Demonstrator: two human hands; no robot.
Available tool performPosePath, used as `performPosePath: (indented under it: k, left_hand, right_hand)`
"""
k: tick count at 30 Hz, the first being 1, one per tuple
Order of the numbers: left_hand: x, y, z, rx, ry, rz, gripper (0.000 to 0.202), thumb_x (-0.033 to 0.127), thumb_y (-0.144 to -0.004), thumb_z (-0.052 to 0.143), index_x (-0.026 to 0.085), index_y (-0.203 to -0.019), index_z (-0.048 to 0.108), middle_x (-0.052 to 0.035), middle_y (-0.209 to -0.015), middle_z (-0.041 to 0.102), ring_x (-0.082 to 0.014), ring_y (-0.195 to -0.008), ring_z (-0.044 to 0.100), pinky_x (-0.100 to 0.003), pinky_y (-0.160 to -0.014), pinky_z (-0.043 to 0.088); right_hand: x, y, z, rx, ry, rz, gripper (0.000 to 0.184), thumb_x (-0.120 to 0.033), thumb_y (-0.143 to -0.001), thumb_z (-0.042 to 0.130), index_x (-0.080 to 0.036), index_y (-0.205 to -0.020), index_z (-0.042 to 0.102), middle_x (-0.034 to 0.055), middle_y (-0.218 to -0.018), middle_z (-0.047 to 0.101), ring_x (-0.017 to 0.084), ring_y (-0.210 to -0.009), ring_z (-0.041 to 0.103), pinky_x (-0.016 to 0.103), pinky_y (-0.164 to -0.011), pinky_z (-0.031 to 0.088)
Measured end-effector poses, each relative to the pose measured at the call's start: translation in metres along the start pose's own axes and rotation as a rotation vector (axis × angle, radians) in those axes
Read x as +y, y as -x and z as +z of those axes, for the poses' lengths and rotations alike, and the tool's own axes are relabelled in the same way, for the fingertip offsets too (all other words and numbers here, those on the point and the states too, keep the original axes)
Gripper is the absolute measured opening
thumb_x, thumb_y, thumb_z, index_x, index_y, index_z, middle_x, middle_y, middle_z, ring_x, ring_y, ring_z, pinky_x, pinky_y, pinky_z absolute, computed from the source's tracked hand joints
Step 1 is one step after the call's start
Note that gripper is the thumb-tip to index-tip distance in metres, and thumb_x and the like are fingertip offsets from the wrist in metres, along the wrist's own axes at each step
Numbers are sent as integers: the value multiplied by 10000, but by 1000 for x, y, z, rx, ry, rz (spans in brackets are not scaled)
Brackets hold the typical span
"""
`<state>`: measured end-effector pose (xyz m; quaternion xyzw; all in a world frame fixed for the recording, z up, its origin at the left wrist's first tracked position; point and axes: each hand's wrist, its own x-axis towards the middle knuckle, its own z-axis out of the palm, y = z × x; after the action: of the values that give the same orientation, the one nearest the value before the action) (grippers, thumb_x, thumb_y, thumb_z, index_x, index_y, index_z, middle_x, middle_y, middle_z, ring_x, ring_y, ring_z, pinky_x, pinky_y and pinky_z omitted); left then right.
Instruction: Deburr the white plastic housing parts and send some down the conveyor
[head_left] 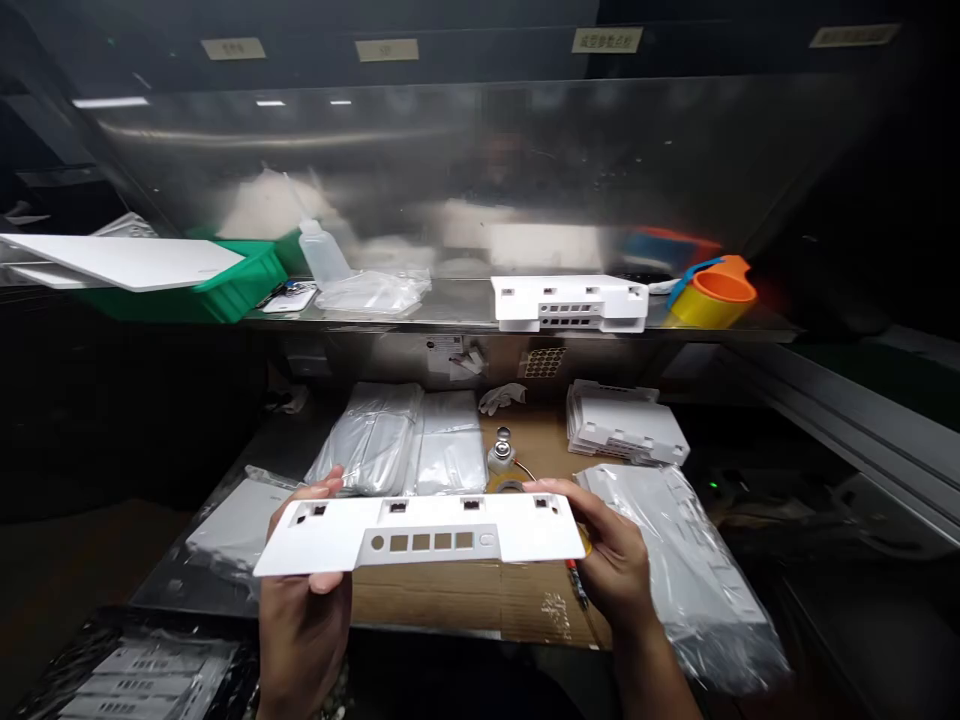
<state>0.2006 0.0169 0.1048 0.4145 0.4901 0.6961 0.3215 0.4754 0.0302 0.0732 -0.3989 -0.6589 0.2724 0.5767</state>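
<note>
Holding a long white panel (420,528) level above the near edge of the tabletop (285,445), the left hand (304,600) grips its left end and the right hand (616,565) its right end. The left thumb lies on the upper face by the far left corner, with the other fingers (327,581) pressed up from beneath, so the panel is pinched between them. The right fingers (551,488) curl over the far right corner and clamp that end against the palm. The panel has a row of square cut-outs along its near side.

Under it lies a cardboard sheet (465,598). Toward the far edge sit clear bagged parts (405,450), and a stack of white covers (626,425) sits toward the far right corner. Another bagged cover (697,580) lies along the right edge, just beside the right hand. On the shelf (450,318) above are a white housing (570,300), a green bin (232,285) and a squeeze bottle (322,252).
</note>
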Motion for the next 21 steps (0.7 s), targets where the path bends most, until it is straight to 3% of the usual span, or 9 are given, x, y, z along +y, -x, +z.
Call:
performPosePath:
  k: [7, 14, 18, 20, 21]
  left_hand:
    - [4, -1, -2, 40, 63, -2, 691, 663, -546, 897, 267, -1087, 728, -48, -1298, 618, -371, -1413, 461, -468, -1230, 354]
    - [8, -4, 8, 89, 43, 147, 776, 735, -460, 878, 245, -1043, 727, -70, -1151, 676, -391, -1340, 535, -455, -1193, 391]
    - [8, -2, 13, 107, 85, 97, 822, 730, -393, 901, 226, -1022, 737, -93, -1188, 688, -404, -1385, 494, -460, -1202, 372]
    - [7, -4, 12, 163, 201, -1, 820, 829, -512, 789, 266, -1105, 732, -66, -1313, 673, -345, -1471, 405, -415, -1223, 341]
    - [7, -6, 9, 212, 289, -122, 806, 880, -604, 685, 281, -1142, 723, -51, -1350, 669, -314, -1483, 396, -403, -1208, 367]
  right_hand:
    - [8, 0, 3, -16, -27, 3, 357, -145, -957, 628, -317, -1263, 695, 19, -1196, 767, 209, -1102, 733, 303, -938, 604]
    - [22, 4, -1, -12, -114, -42, 357, -155, -961, 621, -306, -1276, 697, 59, -1241, 754, 272, -1149, 721, 417, -989, 607]
    - [26, 4, -2, -11, -112, -61, 350, -137, -963, 619, -297, -1263, 702, 51, -1234, 758, 260, -1149, 723, 395, -997, 604]
    - [24, 3, -1, -22, -116, -75, 363, -125, -966, 608, -295, -1274, 695, 48, -1252, 751, 260, -1169, 713, 397, -1006, 599]
    - [23, 2, 0, -31, -117, -88, 374, -115, -967, 600, -297, -1281, 691, 46, -1258, 747, 259, -1177, 709, 400, -1010, 597]
